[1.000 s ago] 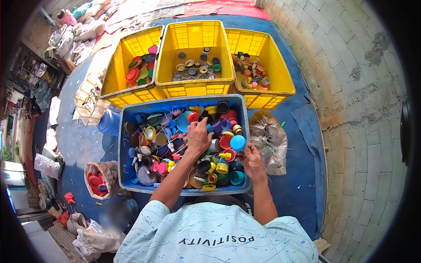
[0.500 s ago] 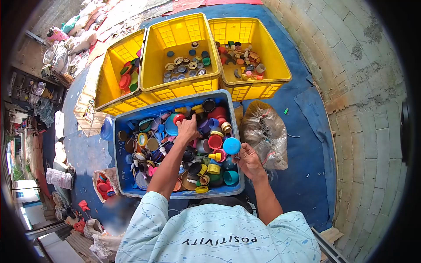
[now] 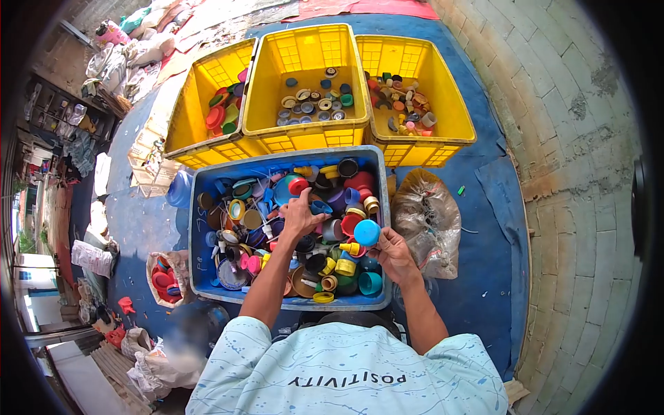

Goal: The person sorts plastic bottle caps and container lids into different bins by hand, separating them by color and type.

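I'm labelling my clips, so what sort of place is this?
Probably a plastics sorting or recycling yard: there's a blue tub of mixed caps and lids, yellow crates holding smaller batches, and sacks piled beyond.

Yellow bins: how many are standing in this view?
3, side by side beyond the blue tub: the left bin, the middle bin and the right bin. None of them looks hidden.
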`<state>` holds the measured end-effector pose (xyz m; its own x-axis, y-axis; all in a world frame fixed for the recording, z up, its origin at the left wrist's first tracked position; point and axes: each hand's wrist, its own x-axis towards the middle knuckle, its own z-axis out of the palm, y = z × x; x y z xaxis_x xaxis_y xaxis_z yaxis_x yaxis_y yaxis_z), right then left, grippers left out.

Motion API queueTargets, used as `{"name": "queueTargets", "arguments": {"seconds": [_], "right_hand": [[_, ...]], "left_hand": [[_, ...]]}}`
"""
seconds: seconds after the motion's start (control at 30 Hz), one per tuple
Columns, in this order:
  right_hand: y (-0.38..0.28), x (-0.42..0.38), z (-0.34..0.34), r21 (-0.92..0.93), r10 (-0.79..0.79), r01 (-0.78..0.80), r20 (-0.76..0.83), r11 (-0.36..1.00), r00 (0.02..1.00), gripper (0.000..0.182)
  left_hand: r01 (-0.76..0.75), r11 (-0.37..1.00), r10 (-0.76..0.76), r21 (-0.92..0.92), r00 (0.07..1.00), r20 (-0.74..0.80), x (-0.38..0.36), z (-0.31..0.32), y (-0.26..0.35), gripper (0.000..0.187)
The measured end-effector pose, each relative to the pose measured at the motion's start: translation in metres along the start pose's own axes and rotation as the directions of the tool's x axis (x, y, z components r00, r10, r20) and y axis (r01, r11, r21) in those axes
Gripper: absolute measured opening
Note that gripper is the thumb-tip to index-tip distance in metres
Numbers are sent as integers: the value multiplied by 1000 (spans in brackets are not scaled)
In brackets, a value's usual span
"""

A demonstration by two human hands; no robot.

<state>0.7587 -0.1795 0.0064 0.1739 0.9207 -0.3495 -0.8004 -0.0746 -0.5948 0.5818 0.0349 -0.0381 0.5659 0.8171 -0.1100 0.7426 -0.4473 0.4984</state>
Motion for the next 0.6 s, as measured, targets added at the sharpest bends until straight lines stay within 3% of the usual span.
{"name": "queueTargets", "arguments": {"seconds": [0.13, 0.23, 0.27, 0.3, 0.37, 0.4, 0.43, 0.53, 0.6], "right_hand": [[8, 7, 10, -45, 0, -3, -54, 999, 999, 13], [17, 18, 24, 9, -14, 15, -118, 1000, 993, 13], [19, 22, 29, 14, -9, 11, -125, 1000, 992, 13], [20, 25, 36, 19, -4, 6, -134, 1000, 991, 13], [21, 30, 50, 15, 6, -4, -156, 1000, 988, 15], [23, 34, 56, 20, 5, -2, -157, 1000, 988, 15], [25, 36, 61, 25, 4, 0, -159, 1000, 987, 15], [35, 43, 62, 66, 17, -8, -134, 998, 991, 16], [43, 47, 60, 105, 36, -24, -115, 994, 993, 16]], "left_hand": [[94, 948, -150, -304, 974, -168, -28, -19, 7, 84], [138, 743, -302, -655, 942, -145, -43, -20, -1, 71], [125, 661, -330, -740, 934, -137, -43, -20, -3, 67], [188, 528, -373, -828, 927, -28, -53, -53, 22, 56], [226, 149, -414, -963, 899, 146, -58, -41, 6, 52], [236, -52, -401, -970, 885, 237, -63, -36, 0, 49], [269, -134, -364, -954, 882, 300, -70, -44, 6, 42], [319, -347, -311, -882, 848, 429, -91, -52, 10, 38], [332, -387, -317, -860, 828, 463, -96, -51, 9, 34]]}}
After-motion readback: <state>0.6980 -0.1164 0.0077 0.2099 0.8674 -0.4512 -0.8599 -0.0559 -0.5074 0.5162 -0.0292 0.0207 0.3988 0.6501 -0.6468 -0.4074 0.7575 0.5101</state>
